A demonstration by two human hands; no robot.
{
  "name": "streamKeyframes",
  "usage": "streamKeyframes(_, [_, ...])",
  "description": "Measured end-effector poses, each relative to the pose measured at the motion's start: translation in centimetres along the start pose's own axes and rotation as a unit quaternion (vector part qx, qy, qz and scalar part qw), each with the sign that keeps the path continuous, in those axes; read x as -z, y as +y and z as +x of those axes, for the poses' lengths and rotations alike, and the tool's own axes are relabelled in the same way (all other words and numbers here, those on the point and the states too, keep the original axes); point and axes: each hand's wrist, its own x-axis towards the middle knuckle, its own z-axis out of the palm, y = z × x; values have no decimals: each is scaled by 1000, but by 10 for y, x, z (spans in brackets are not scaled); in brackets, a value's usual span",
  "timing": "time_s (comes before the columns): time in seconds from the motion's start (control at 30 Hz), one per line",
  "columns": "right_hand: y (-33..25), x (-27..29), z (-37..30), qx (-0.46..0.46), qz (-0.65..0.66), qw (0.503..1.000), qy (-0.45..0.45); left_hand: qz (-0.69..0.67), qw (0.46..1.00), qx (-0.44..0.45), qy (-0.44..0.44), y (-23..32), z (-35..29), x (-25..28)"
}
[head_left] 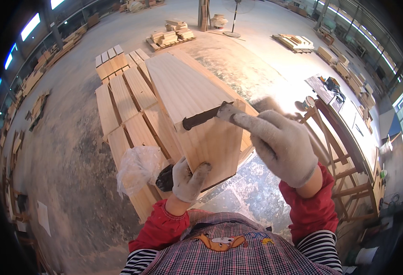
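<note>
Dark paste [199,119] lines most of the near top edge of the wooden block [213,146] atop the timber stack [123,94], its end face seemingly bare, the right hand [285,147] gripping a scraper [225,111] there, the left hand [190,179] thumbing the block, its fingers' grip unclear.

I work from one view: the left fisheye of a head-worn pair, facing down and forward over the checked apron [275,250] along the lower edge. The left gloved hand [190,181] and right gloved hand [286,149] sit close to the lens, while the pedestal fan [234,19] stands far off near the top. Straight edges bow toward the rim.
</note>
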Motion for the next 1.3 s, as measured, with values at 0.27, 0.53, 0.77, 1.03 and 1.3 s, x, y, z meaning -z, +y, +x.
streamKeyframes(0.27, [11,20,-7,-42,-16,999,8,-2,999,-19,25,-2,0,-2])
streamKeyframes(0.53, [-11,-6,-13,-107,83,991,9,30,999,-27,10,-1,1,-2])
streamKeyframes(0.77, [-16,-5,-14,-119,85,989,13,10,999,-28,19,-2,1,-5])
streamKeyframes(1.03, [-21,-7,-17,-137,88,987,4,18,999,-24,9,-4,1,-4])
streamKeyframes(1.3, [-25,-21,-24,-139,101,985,18,39,999,-26,8,-2,1,-3])
